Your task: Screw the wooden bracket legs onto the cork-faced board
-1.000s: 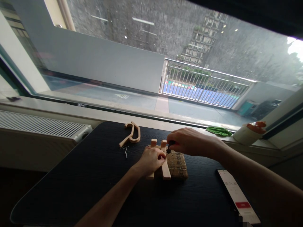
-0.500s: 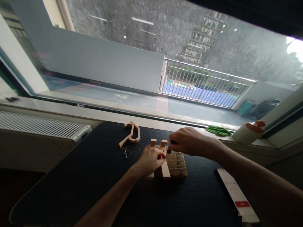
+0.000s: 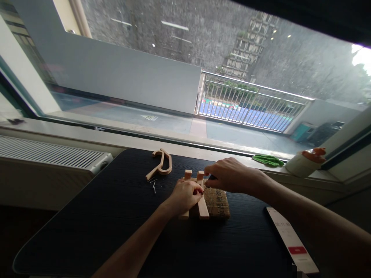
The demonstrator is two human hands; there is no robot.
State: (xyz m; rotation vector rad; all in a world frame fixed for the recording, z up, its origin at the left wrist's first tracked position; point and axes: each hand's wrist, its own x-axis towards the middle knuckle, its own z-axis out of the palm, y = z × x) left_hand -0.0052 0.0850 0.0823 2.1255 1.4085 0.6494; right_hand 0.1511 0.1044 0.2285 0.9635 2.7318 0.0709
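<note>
My right hand [image 3: 224, 173] is closed round the dark handle of a screwdriver [image 3: 211, 177]. Its thin shaft slants down to the middle of the right-hand wooden hook [image 3: 203, 208]. At that same spot the bent fingers of my left hand [image 3: 185, 195] are closed against this hook; any small screw between them is too small to make out. A second wooden hook [image 3: 188, 174] lies alongside, partly covered by my left hand. Beneath both hooks is a brown, tape-wrapped block [image 3: 218, 202] with dark print.
Two more pale wooden hooks [image 3: 165, 170] lie at the table's back left, with several screws [image 3: 154, 187] beside them. A phone [image 3: 291, 239] showing a timer rests at the right. On the windowsill are a green cloth [image 3: 268, 160] and a white container [image 3: 303, 164]. A radiator [image 3: 52, 154] stands left.
My right hand has turned and shifted slightly left on the screwdriver, so more of the dark handle shows. My left hand and the wooden hooks have stayed in place.
</note>
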